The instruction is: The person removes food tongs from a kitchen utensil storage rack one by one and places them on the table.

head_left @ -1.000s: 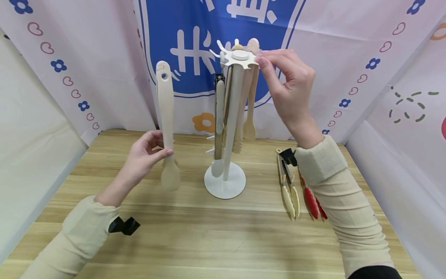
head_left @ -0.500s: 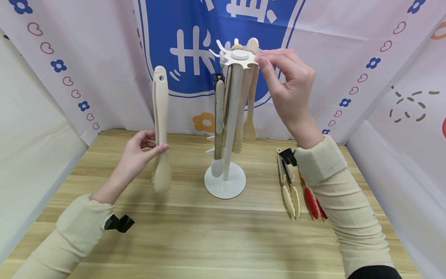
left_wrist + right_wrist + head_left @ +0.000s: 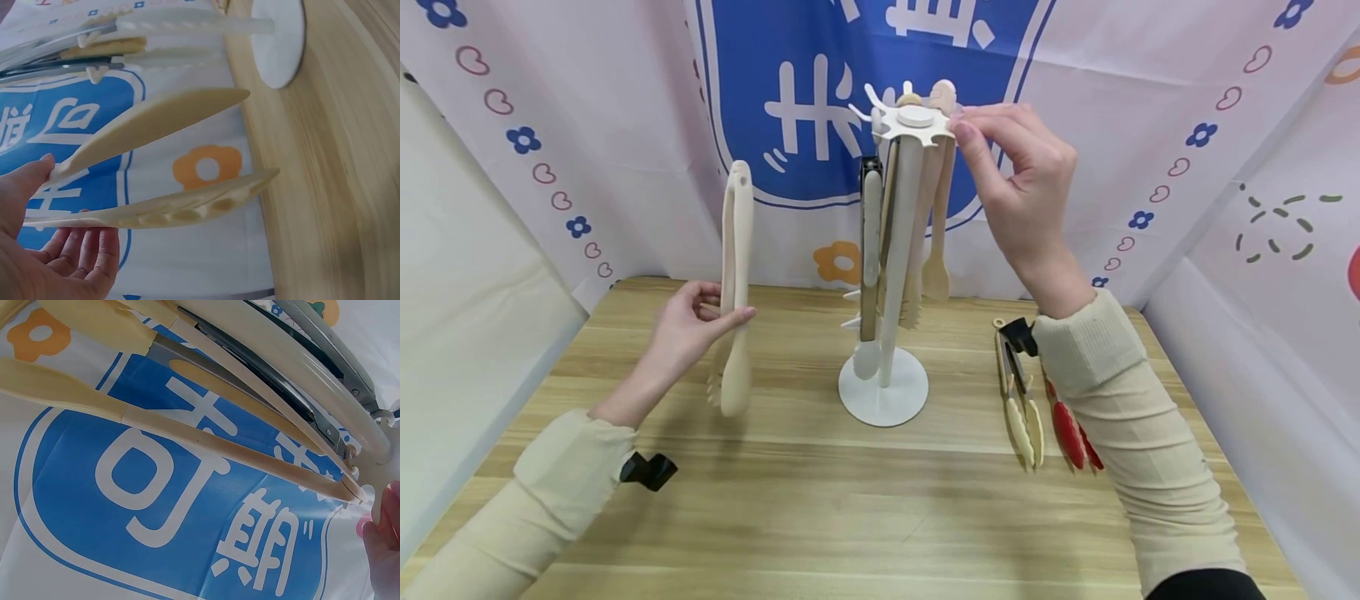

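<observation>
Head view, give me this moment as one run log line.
left hand: holds cream tongs, tips down; right hand: pinches utensil stand top edge; red-tipped tongs: on table

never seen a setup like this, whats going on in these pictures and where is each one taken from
There is no robot here, just a person's two bare hands and three worn cameras. The wide picture comes from the head, looking forward and down. The other two come from the wrists, each looking at that hand's work.

The left hand holds pale tongs roughly upright; the left wrist view shows their two ends spread apart. The right hand pinches the top edge of a white rack, where several kitchen tools hang.

The rack stands on a table. To its right lie yellow-tipped tongs and red-tipped tongs, the latter partly hidden by the sleeve.
</observation>
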`<state>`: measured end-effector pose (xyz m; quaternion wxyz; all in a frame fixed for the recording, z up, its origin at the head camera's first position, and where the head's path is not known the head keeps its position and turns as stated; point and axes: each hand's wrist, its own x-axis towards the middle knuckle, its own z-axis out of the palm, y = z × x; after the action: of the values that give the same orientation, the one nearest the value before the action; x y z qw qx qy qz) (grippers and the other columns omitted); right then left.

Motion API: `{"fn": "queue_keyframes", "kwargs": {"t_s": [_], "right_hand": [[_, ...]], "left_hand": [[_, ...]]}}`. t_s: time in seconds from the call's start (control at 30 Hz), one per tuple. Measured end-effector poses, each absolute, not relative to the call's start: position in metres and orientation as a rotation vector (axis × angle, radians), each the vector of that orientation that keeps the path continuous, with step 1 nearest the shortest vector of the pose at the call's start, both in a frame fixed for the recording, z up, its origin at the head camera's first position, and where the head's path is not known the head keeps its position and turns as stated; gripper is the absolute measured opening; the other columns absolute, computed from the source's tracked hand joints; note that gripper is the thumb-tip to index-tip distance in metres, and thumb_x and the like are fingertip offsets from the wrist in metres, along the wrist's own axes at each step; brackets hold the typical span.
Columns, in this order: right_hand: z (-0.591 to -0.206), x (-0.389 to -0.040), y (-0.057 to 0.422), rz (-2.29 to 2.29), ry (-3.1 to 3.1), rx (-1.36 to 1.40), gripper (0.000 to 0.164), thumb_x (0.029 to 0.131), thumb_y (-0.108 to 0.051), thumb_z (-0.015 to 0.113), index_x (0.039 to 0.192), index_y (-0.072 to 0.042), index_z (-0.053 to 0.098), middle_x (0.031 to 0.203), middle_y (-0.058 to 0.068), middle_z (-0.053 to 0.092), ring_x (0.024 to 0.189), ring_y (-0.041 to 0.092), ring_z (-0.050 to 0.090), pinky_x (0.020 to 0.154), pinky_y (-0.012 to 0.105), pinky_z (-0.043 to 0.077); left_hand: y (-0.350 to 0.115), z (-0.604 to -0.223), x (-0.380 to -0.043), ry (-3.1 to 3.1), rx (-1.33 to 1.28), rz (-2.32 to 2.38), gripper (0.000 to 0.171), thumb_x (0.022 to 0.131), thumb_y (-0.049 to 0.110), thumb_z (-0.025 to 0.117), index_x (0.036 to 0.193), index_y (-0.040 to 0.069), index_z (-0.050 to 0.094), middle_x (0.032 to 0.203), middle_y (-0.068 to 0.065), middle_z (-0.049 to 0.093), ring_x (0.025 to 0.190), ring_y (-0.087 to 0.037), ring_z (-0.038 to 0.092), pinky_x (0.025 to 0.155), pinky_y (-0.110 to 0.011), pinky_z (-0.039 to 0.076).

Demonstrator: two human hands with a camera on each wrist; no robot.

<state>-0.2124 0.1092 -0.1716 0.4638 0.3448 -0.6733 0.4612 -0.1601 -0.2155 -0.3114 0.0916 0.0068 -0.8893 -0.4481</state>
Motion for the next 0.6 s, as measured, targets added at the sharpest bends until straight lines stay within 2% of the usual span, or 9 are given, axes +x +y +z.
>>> {"fn": "queue_keyframes", "kwargs": {"t_s": [0.13, 0.33, 0.43, 0.6], "right_hand": [[-0.171, -0.213, 0.109, 1.136, -1.652, 0.845, 0.01, 0.083, -0.003, 0.063, 0.082, 0.003, 0.07, 0.086, 0.013, 0.069, 0.088, 0.019, 0.062, 0.084, 0.027, 0.048], [-0.171, -0.213, 0.108, 1.154, -1.658, 0.826, 0.008, 0.082, 0.0, 0.063, 0.082, 0.004, 0.07, 0.086, 0.014, 0.069, 0.088, 0.021, 0.062, 0.084, 0.027, 0.048], [-0.171, -0.213, 0.108, 1.152, -1.653, 0.831, 0.008, 0.082, 0.0, 0.063, 0.082, 0.004, 0.07, 0.086, 0.015, 0.069, 0.087, 0.021, 0.062, 0.084, 0.027, 0.048], [-0.172, -0.214, 0.108, 1.148, -1.651, 0.836, 0.009, 0.082, 0.0, 0.063, 0.082, 0.004, 0.07, 0.087, 0.014, 0.069, 0.087, 0.021, 0.062, 0.084, 0.027, 0.048]], "left_hand": [[-0.219, -0.315, -0.162, -2.677, 0.043, -1.288, 0.058, 0.08, 0.034, 0.069, 0.113, -0.009, 0.047, 0.1, -0.019, 0.056, 0.068, 0.001, 0.051, 0.056, -0.014, 0.047], [-0.225, -0.321, -0.166, -2.767, 0.105, -1.194, 0.062, 0.078, 0.041, 0.069, 0.111, -0.007, 0.047, 0.102, -0.02, 0.055, 0.075, -0.019, 0.054, 0.056, -0.022, 0.046], [-0.228, -0.325, -0.168, -2.803, 0.127, -1.163, 0.065, 0.077, 0.045, 0.068, 0.112, -0.007, 0.047, 0.103, -0.02, 0.055, 0.08, -0.025, 0.054, 0.057, -0.024, 0.046], [-0.232, -0.331, -0.171, -2.866, 0.145, -1.126, 0.066, 0.076, 0.046, 0.069, 0.11, -0.007, 0.048, 0.102, -0.021, 0.057, 0.082, -0.028, 0.055, 0.059, -0.025, 0.047]]}}
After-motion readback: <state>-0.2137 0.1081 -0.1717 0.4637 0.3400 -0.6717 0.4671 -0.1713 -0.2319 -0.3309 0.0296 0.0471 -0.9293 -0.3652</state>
